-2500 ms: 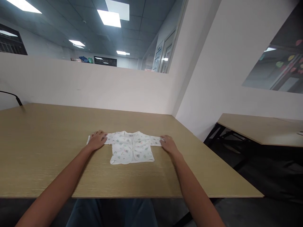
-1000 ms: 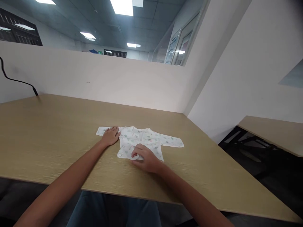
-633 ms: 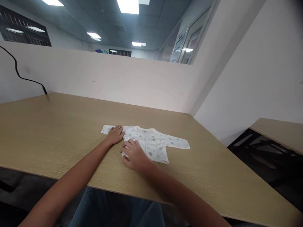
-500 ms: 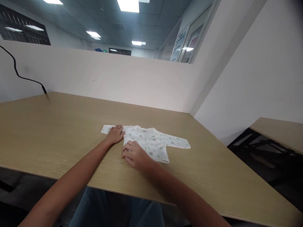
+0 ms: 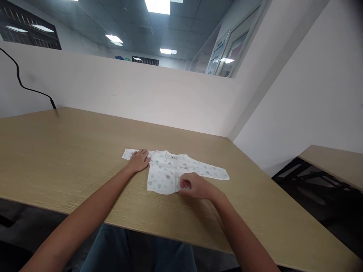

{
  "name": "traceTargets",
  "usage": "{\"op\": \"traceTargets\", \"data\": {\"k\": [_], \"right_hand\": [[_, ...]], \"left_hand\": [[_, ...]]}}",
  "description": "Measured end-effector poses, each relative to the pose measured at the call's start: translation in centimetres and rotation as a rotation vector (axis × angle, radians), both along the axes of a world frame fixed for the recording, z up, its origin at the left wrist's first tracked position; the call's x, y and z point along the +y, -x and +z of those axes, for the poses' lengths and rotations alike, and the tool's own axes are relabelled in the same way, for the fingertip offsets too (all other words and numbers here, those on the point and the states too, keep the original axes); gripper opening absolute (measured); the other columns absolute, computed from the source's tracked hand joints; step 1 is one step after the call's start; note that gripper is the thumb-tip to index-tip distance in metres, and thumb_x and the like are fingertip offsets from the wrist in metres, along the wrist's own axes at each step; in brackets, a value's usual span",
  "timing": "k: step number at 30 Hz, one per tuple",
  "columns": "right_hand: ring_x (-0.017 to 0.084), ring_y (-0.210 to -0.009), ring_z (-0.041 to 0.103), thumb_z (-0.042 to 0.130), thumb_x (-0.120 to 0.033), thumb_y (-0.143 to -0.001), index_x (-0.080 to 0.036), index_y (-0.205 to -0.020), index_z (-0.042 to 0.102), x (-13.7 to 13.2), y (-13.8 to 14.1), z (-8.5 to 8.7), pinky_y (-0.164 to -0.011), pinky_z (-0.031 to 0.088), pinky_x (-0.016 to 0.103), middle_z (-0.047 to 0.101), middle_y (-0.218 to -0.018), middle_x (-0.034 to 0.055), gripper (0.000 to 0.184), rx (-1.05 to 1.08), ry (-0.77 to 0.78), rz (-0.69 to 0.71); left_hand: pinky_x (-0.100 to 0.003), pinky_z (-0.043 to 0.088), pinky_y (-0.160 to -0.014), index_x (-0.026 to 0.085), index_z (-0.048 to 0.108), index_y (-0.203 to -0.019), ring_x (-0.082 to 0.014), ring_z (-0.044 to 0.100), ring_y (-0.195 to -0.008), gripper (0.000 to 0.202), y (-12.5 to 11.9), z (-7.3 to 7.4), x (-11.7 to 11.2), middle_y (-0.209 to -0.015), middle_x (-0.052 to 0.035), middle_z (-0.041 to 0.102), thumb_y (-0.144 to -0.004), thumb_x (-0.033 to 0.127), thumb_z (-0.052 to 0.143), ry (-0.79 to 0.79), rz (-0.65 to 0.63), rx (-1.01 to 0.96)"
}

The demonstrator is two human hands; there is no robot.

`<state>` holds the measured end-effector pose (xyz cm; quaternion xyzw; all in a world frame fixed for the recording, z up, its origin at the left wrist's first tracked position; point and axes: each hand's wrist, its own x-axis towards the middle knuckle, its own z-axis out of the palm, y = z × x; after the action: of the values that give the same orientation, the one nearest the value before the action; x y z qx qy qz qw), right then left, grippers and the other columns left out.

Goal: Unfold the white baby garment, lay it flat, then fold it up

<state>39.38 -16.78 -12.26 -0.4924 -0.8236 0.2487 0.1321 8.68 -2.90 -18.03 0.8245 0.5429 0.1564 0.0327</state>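
Note:
A small white baby shirt (image 5: pixel 163 174) with a coloured print lies flat on the wooden table (image 5: pixel 70 151), front side up, sleeves spread to both sides. My left hand (image 5: pixel 138 160) lies flat and open on the shirt's left sleeve, pressing it down. My right hand (image 5: pixel 195 187) rests at the shirt's lower right hem, its fingers curled and pinching the edge of the fabric. The right sleeve (image 5: pixel 215 173) stretches out free on the table beyond that hand.
A white partition wall (image 5: pixel 127 98) runs along the far edge of the table. A black cable (image 5: pixel 28 89) hangs down the wall at the far left. A second wooden table (image 5: pixel 334 162) stands to the right across a dark gap.
My right hand has moved from the shirt's lower left hem to the lower right hem, and the left front panel now lies flat. My left hand has stayed on the left sleeve.

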Motion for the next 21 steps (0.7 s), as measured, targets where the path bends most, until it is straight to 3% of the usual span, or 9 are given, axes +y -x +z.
{"op": "traceTargets", "data": {"k": [5,12,18,21], "right_hand": [[0.014,-0.071,0.054,0.072,-0.021,-0.08,-0.017,-0.084,0.069,-0.1,0.0,0.3,-0.063,0.04,0.025,0.064,-0.079,-0.0003,0.006,0.035,0.098,0.018],[0.013,-0.069,0.054,0.074,-0.029,-0.082,-0.018,-0.098,0.081,-0.6,0.4,0.9,-0.062,0.039,0.024,0.063,-0.076,-0.0005,0.02,0.113,0.121,0.09],[0.01,-0.06,0.045,0.067,-0.033,-0.088,-0.017,-0.09,0.083,-0.8,0.7,1.1,-0.056,0.032,0.023,0.065,-0.07,-0.0008,0.023,0.073,0.241,0.162],[0.01,-0.063,0.049,0.068,-0.037,-0.089,-0.017,-0.093,0.084,-0.5,0.7,0.9,-0.057,0.034,0.022,0.068,-0.073,0.0001,0.026,0.083,0.321,0.208]], "left_hand": [[-0.052,0.028,-0.126,0.015,0.056,-0.146,-0.0291,0.038,-0.154,0.05,0.0,0.0,0.1,-0.162,-0.0159,0.046,-0.105,0.039,0.04,0.012,0.002,0.001],[-0.051,0.027,-0.126,0.016,0.056,-0.146,-0.0283,0.038,-0.154,0.051,-0.1,0.0,0.0,-0.163,-0.0147,0.046,-0.105,0.04,0.039,0.01,0.011,0.014],[-0.051,0.027,-0.127,0.016,0.055,-0.147,-0.0281,0.038,-0.154,0.052,0.0,0.0,0.2,-0.163,-0.0145,0.046,-0.104,0.039,0.038,0.008,0.013,0.016],[-0.051,0.028,-0.126,0.018,0.056,-0.146,-0.0288,0.038,-0.154,0.051,0.0,0.0,0.3,-0.163,-0.014,0.046,-0.104,0.04,0.037,0.003,0.009,0.019]]}}
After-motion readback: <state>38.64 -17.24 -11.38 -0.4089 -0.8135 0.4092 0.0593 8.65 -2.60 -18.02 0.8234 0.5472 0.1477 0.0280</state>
